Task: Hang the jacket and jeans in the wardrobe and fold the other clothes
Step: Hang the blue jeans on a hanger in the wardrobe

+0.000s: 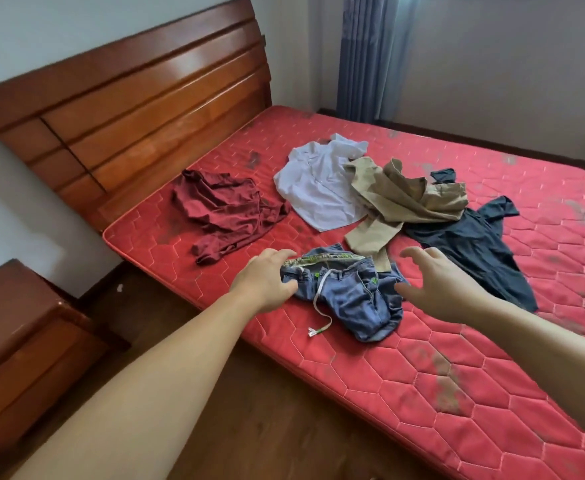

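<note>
Crumpled blue jeans [353, 299] with a white drawstring lie on the red mattress [422, 382] near its front edge. My left hand [266, 278] touches the waistband at the jeans' left end, fingers curled over it. My right hand [440, 285] hovers just right of the jeans, fingers spread, holding nothing. Behind the jeans lies a tan jacket [401, 202]. A white shirt [318, 181] lies left of the jacket, a dark red garment [228, 213] further left, and a dark navy garment [471, 251] to the right.
A wooden headboard [128, 109] stands at the bed's left end. A wooden nightstand [24, 341] sits at the lower left on the wood floor [249, 410]. A grey-blue curtain [363, 53] hangs in the far corner.
</note>
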